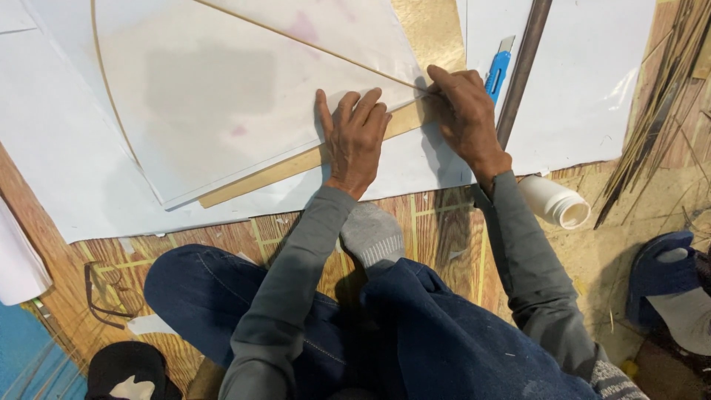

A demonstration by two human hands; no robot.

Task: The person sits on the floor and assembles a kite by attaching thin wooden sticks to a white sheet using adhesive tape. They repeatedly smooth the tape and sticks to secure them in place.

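A large sheet of thin white paper lies on the floor over a gold sheet, framed by thin bamboo sticks. My left hand presses flat on the paper's lower corner, fingers spread. My right hand rests just to its right, fingertips pinched at the point where the thin stick meets the paper's corner. A blue utility knife lies right beside my right hand, partly hidden by it.
A long dark metal rod runs next to the knife. A white plastic bottle lies on its side by my right wrist. Bamboo strips are piled at right. Glasses lie at lower left. Another person's sandalled foot is at the right.
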